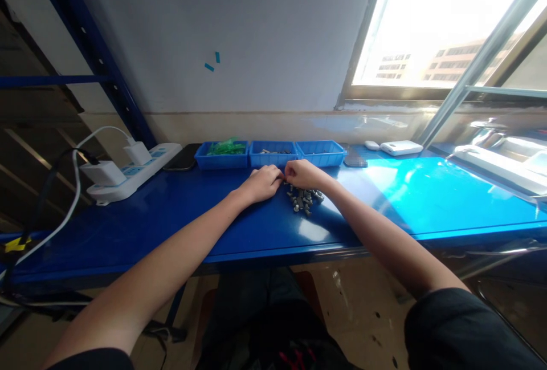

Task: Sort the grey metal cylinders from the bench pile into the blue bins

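Observation:
My left hand (262, 184) rests on the blue table with its fingers curled, its fingertips meeting those of my right hand (305, 174). The right hand is pinched closed above the far edge of a small heap of metal screws (302, 200). Whatever sits between the fingertips of either hand is too small or hidden to name. Just beyond the hands stand three blue bins in a row. Green plastic packets (227, 147) fill the left bin (221, 161). Small parts lie in the middle bin (270, 159) and the right bin (321, 159).
On the left is a white power strip (132, 175) with plugged-in chargers and cables, beside a dark phone (183, 157). A white box-shaped device (400, 147) lies at the back right. A metal post (448, 109) rises by the window. The blue table (171, 210) has its front edge close to me.

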{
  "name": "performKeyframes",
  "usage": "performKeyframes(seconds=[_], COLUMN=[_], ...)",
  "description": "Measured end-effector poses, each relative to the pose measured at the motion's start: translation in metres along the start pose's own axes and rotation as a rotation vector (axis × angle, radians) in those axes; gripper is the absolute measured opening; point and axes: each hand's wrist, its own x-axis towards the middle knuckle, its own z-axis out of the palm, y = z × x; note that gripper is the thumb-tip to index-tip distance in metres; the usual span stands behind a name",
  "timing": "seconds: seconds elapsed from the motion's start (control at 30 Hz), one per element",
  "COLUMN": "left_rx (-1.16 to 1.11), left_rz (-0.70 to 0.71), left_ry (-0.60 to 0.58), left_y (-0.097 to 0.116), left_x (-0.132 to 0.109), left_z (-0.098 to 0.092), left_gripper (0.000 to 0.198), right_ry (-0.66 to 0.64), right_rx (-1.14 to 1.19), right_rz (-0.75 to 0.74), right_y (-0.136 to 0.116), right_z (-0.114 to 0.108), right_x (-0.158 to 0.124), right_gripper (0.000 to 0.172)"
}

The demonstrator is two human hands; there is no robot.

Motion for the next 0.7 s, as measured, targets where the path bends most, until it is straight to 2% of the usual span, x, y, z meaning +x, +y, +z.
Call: performKeyframes(seconds=[0.17,0.27,0.33,0.4,0.47,0.5,0.53,0.6,0.7], left_rx=[0.008,0.004,-0.008,-0.032,-0.072,-0.096,-0.12,-0.154,-0.146], left_rz=[-0.021,-0.02,-0.015,-0.005,0.037,0.07,0.105,0.154,0.17], left_ry=[0.007,-0.006,-0.001,0.01,0.011,0.009,0.009,0.027,0.056], left_y=[0.002,0.003,0.005,0.007,0.009,0.01,0.011,0.012,0.01], left_x=[-0.001,-0.003,-0.004,-0.006,-0.007,-0.007,-0.007,-0.006,-0.005], left_z=[-0.003,-0.007,-0.008,-0.008,-0.007,-0.006,-0.005,-0.005,-0.004], left_gripper=[0.031,0.028,0.027,0.026,0.028,0.03,0.031,0.03,0.02], right_ry=[0.066,0.106,0.225,0.434,0.616,0.644,0.63,0.509,0.342], right_rx=[-0.011,0.028,0.049,0.03,-0.035,-0.078,-0.121,-0.179,-0.159], right_rz=[-0.013,-0.064,-0.113,-0.089,0.05,0.144,0.232,0.337,0.282], right_y=[-0.007,-0.009,-0.006,0.003,0.016,0.024,0.03,0.038,0.031], right_z=[0.003,-0.001,-0.011,-0.024,-0.037,-0.042,-0.045,-0.046,-0.04], right_x=[0.0,-0.001,-0.003,-0.004,-0.007,-0.008,-0.009,-0.012,-0.013], right_gripper=[0.009,0.016,0.021,0.025,0.028,0.028,0.029,0.034,0.04])
